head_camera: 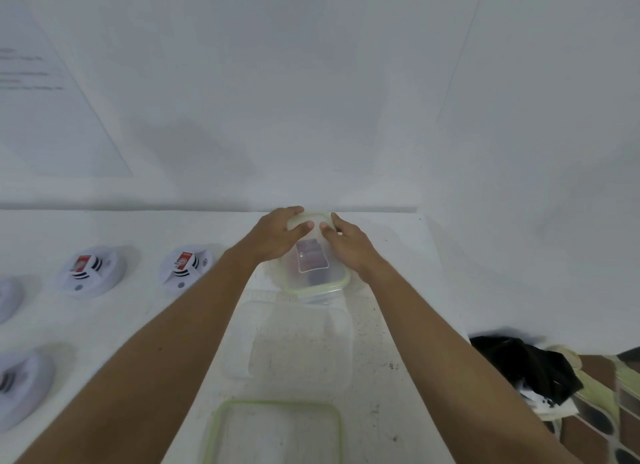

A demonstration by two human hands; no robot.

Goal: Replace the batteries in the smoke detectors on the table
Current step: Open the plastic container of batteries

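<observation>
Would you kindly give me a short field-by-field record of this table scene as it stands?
left hand: grips the far left edge of the lidded container
right hand: grips its far right edge
contents: dark items, too blurred to identify
open container: clear, just in front of the lidded one
loose lid: green-rimmed, nearest the person
smoke detectors: four in view, left of the arms

Nothing legible, wall sheet (45, 110) lines blurred, red labels on smoke detectors (92, 273) unreadable, label in clear container (311, 288) likewise.
</observation>
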